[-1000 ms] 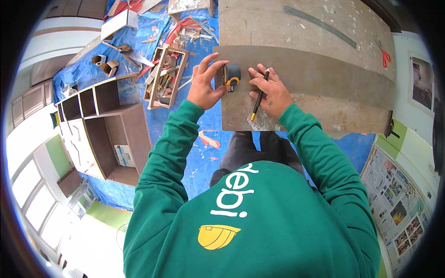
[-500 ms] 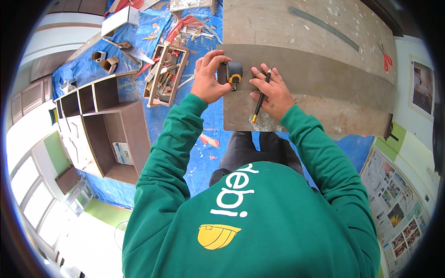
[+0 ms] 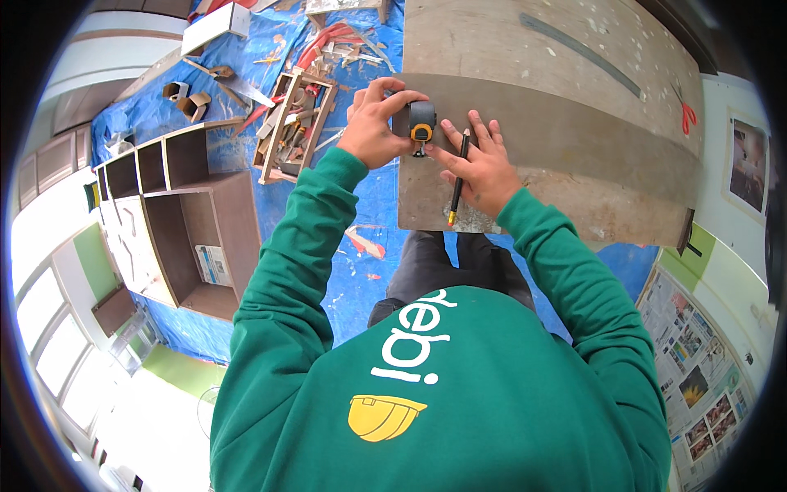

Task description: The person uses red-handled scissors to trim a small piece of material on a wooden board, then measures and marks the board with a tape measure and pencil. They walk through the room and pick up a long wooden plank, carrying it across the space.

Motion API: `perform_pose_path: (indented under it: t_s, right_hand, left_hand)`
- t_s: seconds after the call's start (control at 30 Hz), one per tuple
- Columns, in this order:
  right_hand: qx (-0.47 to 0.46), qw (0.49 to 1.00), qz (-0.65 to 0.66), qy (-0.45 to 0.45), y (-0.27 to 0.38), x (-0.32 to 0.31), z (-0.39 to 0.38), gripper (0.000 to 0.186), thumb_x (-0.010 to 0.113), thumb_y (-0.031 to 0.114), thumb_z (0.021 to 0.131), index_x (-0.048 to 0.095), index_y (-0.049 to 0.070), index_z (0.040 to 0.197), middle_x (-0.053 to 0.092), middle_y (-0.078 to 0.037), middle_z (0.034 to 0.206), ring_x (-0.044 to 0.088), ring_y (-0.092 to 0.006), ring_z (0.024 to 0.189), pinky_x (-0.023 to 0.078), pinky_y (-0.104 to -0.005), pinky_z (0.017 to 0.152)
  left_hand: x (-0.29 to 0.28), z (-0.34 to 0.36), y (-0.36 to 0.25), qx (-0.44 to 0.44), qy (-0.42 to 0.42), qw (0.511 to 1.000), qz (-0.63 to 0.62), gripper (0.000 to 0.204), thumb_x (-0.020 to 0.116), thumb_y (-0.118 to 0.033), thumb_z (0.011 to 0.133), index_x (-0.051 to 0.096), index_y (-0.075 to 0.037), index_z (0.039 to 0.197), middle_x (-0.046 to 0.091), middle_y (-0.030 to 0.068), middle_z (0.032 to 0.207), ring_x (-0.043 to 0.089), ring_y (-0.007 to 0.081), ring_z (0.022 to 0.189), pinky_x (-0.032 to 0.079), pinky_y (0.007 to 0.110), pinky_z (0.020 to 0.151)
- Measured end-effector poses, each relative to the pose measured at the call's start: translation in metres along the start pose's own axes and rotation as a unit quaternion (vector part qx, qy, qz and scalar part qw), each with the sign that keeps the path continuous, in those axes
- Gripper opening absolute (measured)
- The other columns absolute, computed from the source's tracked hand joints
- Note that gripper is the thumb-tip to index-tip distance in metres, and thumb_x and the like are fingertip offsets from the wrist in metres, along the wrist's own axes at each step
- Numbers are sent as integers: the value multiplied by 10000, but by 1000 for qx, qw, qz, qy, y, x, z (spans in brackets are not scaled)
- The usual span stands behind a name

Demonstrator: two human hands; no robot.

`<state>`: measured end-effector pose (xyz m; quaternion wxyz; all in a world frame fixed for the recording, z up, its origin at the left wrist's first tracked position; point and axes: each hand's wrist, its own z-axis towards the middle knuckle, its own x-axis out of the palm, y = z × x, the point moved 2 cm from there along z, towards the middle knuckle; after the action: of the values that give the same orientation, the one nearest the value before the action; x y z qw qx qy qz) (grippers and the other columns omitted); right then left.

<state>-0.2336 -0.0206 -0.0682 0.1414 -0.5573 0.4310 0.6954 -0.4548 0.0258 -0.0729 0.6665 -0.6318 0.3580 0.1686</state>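
Observation:
My left hand grips a black-and-yellow tape measure at the near-left part of a long greyish-brown board, which lies on a paint-spotted wooden work surface. My right hand holds a black pencil with a yellow band slantwise between its fingers. Its fingers are spread on the board just right of the tape measure, one fingertip at or close to the tape's small metal end piece. A long grey metal strip and red-handled scissors lie farther right on the work surface.
A wooden crate of tools and scattered offcuts lie on a blue tarp to the left. An unfinished cabinet and a white box are there too. A newspaper-covered panel stands at the right.
My left hand and the tape measure have moved a little to the right. A finger of my right hand has come closer to the tape's lower end.

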Motion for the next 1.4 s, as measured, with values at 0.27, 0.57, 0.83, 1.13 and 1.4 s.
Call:
perform_pose_path:
  t_s: [0.27,0.57,0.83,1.13,1.4]
  right_hand:
    - [5,999,-32,33,4,5,2,636,713,161,797,539,387,1365,341,-81,1557,174,-483,1444,109,-707,1117]
    - [11,999,-29,36,6,3,4,593,706,152,803,564,366,1338,345,-87,1553,174,-496,1438,108,-719,1107]
    - [5,999,-26,26,6,5,4,523,693,162,815,596,328,1301,359,-96,1541,179,-511,1430,127,-737,1088]
    - [10,1000,-16,20,8,5,5,493,700,157,809,626,319,1269,370,-95,1535,179,-499,1435,116,-726,1096]
    - [13,1000,-8,17,8,4,5,505,708,142,796,632,323,1261,376,-100,1529,180,-499,1435,116,-725,1094]
  left_hand:
    - [0,2,5,3,18,1000,12,671,853,-213,549,652,-299,1183,477,41,1294,431,345,1218,370,480,1032]
    - [-6,6,10,43,5,999,20,680,862,-233,601,625,-239,1238,506,78,1283,463,342,1187,389,460,1033]
    - [-6,31,32,69,-91,993,28,666,843,-250,657,603,-216,1278,546,66,1304,475,334,1206,365,455,1052]
    - [-2,40,28,106,-94,990,1,664,838,-210,656,598,-245,1274,577,28,1305,464,319,1230,356,454,1062]
    - [-6,38,19,115,-88,989,22,660,830,-182,661,595,-198,1277,640,61,1193,498,328,1183,411,437,1032]
